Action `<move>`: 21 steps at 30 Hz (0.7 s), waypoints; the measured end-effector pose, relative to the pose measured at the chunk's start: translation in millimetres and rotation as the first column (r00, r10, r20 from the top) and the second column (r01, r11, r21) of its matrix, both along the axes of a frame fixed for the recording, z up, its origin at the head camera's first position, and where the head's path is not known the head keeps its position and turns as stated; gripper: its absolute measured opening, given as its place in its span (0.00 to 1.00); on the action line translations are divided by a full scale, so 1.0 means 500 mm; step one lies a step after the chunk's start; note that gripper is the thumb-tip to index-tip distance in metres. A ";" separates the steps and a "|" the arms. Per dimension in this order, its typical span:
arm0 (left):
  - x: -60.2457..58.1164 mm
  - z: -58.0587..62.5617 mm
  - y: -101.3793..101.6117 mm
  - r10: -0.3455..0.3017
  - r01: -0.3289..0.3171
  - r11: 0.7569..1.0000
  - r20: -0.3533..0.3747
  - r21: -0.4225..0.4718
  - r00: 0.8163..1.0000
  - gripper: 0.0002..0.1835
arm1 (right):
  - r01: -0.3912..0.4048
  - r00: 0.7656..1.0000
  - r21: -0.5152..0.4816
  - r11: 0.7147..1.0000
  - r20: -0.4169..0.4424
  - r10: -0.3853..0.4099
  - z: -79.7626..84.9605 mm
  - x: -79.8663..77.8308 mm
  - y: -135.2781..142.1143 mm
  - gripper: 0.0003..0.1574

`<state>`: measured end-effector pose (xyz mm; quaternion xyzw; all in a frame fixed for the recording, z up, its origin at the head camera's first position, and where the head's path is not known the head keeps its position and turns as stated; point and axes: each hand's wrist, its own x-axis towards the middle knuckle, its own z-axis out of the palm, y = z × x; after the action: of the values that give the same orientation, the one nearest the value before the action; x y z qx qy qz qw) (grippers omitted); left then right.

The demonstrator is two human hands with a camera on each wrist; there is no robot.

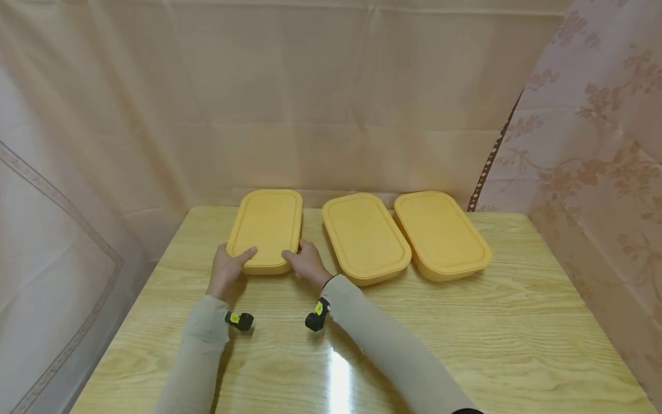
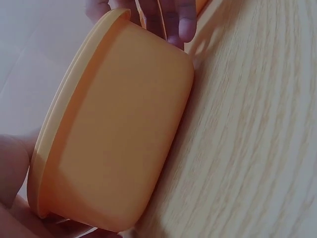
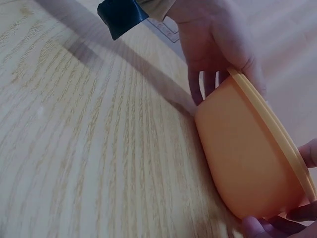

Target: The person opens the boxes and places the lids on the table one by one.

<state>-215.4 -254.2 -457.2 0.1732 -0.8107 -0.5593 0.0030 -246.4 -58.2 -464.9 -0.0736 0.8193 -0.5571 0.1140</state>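
Three yellow lidded boxes stand along the far side of the table. Both hands hold the left box (image 1: 266, 221) by its near corners. My left hand (image 1: 227, 267) grips the near left corner, thumb on the lid and fingers down the side. At the near right corner, my right hand (image 1: 307, 263) does the same. In the left wrist view the box's end wall (image 2: 119, 124) rises from the table, with fingers at both ends. The right wrist view shows the same box wall (image 3: 247, 144) between the two hands. Some fingertips are hidden under or behind the box.
Right of the held box are a middle box (image 1: 367, 238) and a right box (image 1: 442, 233), close together and slanted. A wood-grain table (image 1: 496, 333) lies below. A beige curtain (image 1: 331, 103) hangs behind, and patterned cloth (image 1: 595, 144) hangs at the right.
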 end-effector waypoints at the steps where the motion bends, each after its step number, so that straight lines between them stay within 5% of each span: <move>1: 0.000 0.003 0.000 -0.006 0.006 0.999 0.009 -0.035 1.000 0.42 | 0.007 1.000 -0.002 1.000 0.004 -0.007 -0.002 -0.001 -0.001 0.22; 4: 0.002 0.010 0.000 -0.021 0.024 0.982 0.020 -0.188 1.000 0.49 | 0.031 0.999 -0.019 0.999 0.017 -0.031 -0.006 -0.001 -0.005 0.20; 9: 0.006 0.019 0.010 -0.068 0.039 0.896 -0.051 -0.442 0.996 0.45 | 0.076 0.997 -0.026 0.997 0.003 -0.075 -0.009 0.000 -0.010 0.17; 16: 0.003 0.033 0.026 -0.164 0.049 0.813 -0.148 -0.581 0.975 0.32 | 0.117 0.993 -0.012 0.993 0.002 -0.117 -0.002 0.004 -0.020 0.16; 21: 0.003 0.037 0.036 -0.351 0.203 0.763 -0.129 -0.614 0.928 0.27 | 0.131 0.991 0.054 0.990 0.000 -0.131 0.004 0.006 -0.022 0.14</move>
<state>-213.9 -236.0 -438.6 -0.0265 -0.9541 -0.2902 0.0697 -243.1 -69.0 -462.7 -0.0156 0.8369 -0.5411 0.0808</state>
